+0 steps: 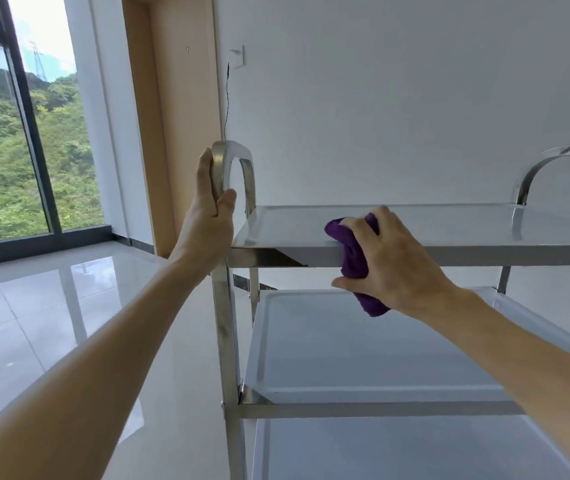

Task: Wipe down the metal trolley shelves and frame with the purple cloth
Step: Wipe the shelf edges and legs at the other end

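Observation:
A steel trolley fills the right half of the head view, with a top shelf (449, 226), a middle shelf (363, 344) and a lower shelf (397, 452). My left hand (212, 216) grips the curved handle (231, 157) at the trolley's left end. My right hand (387, 261) holds the bunched purple cloth (354, 258) against the front edge of the top shelf, with the cloth wrapped over the rim and hanging below it. A second curved handle (546, 164) rises at the right end.
A white wall stands right behind the trolley, with a socket and a dangling cable (227, 98). A wooden door frame (169, 133) is at the left of it. A tall window (16, 133) and glossy tiled floor (51, 323) lie to the left.

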Motion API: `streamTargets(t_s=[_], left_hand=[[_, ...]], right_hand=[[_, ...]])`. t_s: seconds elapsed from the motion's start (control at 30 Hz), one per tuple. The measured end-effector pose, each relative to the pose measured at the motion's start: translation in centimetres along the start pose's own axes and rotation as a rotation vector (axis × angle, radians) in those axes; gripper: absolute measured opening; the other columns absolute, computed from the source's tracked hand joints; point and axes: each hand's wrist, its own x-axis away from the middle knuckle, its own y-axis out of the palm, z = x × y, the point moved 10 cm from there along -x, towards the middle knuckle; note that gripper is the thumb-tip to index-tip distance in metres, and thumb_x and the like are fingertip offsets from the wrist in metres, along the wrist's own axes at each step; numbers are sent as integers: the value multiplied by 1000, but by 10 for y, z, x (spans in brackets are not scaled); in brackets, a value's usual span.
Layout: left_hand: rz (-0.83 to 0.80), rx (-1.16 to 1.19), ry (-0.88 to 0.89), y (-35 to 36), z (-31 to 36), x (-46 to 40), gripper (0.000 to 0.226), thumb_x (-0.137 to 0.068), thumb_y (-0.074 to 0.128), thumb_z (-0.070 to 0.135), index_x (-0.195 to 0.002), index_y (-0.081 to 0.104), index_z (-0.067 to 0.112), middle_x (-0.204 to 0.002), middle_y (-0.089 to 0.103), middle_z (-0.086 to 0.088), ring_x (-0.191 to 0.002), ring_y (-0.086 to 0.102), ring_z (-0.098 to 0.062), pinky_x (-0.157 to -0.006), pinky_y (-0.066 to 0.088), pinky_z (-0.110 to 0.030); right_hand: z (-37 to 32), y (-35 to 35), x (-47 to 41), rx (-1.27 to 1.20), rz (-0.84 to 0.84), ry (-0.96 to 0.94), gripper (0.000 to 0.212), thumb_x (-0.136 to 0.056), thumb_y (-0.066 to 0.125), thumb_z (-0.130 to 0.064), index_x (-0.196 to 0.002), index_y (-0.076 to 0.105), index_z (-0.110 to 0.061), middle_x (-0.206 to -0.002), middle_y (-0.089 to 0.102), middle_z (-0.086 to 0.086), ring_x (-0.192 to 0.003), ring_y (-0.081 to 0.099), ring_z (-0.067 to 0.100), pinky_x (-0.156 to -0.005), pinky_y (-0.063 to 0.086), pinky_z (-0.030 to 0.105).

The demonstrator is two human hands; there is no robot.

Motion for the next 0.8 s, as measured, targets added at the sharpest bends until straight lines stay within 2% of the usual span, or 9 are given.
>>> streamTargets(t_s=[0.1,0.2,0.27,0.33,0.4,0.57,0.67,0.73,0.8], left_hand=[[4,-34,4,-1,-1,0,61,-106,33,22,-155,-1,35,-146,41,-20,-126,47,-37,-106,42,-51],[1,-103,23,-2,0,0,62,-106,33,22,-154,-3,36,-127,52,-12,-87,58,-20,-72,48,-24],[-17,-136,42,-2,1,0,62,-106,32,23,-154,-5,35,-119,53,-9,-71,52,-14,-61,45,-20],[-35,-163,52,-3,0,-1,63,-106,32,24,-154,-7,36,-129,52,-12,-74,53,-13,-69,46,-26],[-31,-183,48,-4,-2,-2,63,-106,33,25,-154,-7,36,-134,49,-11,-77,54,-10,-68,43,-26],[-11,-256,58,-3,4,-4,63,-106,33,21,-154,-6,33,-121,46,-6,-73,51,-12,-64,39,-28],[54,-285,-19,-5,9,-5,63,-102,37,14,-154,6,32,-126,40,-9,-92,48,-22,-81,42,-38],[125,-447,-50,-11,21,-4,63,-94,45,7,-149,21,25,-127,34,-14,-106,40,-30,-89,40,-45],[158,-757,165,-2,57,2,61,-87,56,7,-143,34,17,-135,31,-17,-120,35,-38,-100,38,-51]], right_hand=[[-52,12,-18,36,23,-141,83,-64,87,-47,-129,52,-9,-113,49,16,-95,52,31,-89,50,42],[-83,22,-32,70,9,-216,78,-70,80,-49,-130,48,-12,-116,48,15,-94,52,29,-88,50,42],[-76,21,-31,99,-19,-239,77,-70,78,-49,-131,47,-15,-116,48,13,-93,53,28,-87,48,43],[-48,11,-20,86,-23,-224,76,-67,79,-46,-131,51,-17,-115,52,11,-91,56,29,-85,47,42],[-2,-5,-3,58,19,-156,75,-62,83,-39,-130,56,-20,-112,56,8,-88,57,29,-83,45,37],[106,-27,35,67,16,52,78,-63,85,-39,-130,47,-30,-108,50,3,-86,58,30,-77,41,29],[114,-25,37,50,52,99,70,-65,85,-30,-127,52,-25,-101,51,6,-84,57,29,-74,41,29],[108,-23,35,46,58,95,64,-66,84,-25,-125,57,-19,-99,51,9,-83,56,30,-73,42,30],[101,-22,31,59,53,83,60,-68,82,-23,-123,60,-16,-96,51,11,-82,55,31,-72,44,31]])
